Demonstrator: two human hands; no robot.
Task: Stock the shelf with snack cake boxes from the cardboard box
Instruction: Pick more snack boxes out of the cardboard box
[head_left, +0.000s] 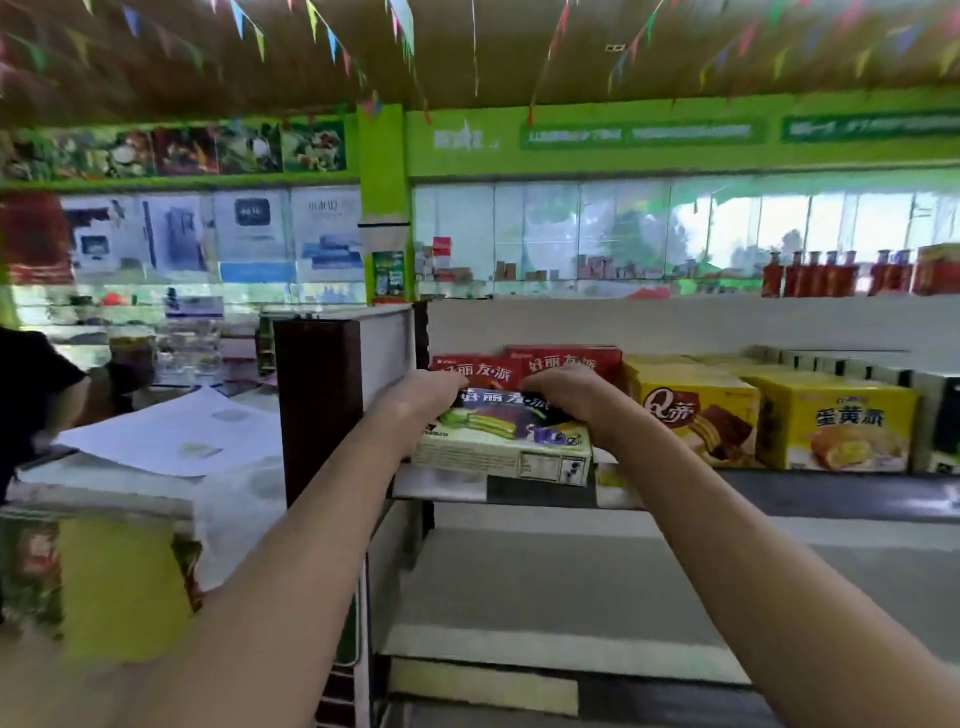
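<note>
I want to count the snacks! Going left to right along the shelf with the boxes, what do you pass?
Left hand → dark-topped cake box, held by both hands → right hand → yellow box with a brown cake picture → yellow box with a golden cake picture.

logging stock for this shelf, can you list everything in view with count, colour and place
green box: one, black and green top, pale side, at the shelf's front edge, held by both hands
red boxes: two visible, red, behind the green box
yellow boxes: at least two at the front, yellow, right of the green box
shelf: one, grey, across the middle
red bottles: a row, red, far right background
paper: white sheets, counter on the left
left hand: grips the green box's left end
right hand: grips its right end
</note>
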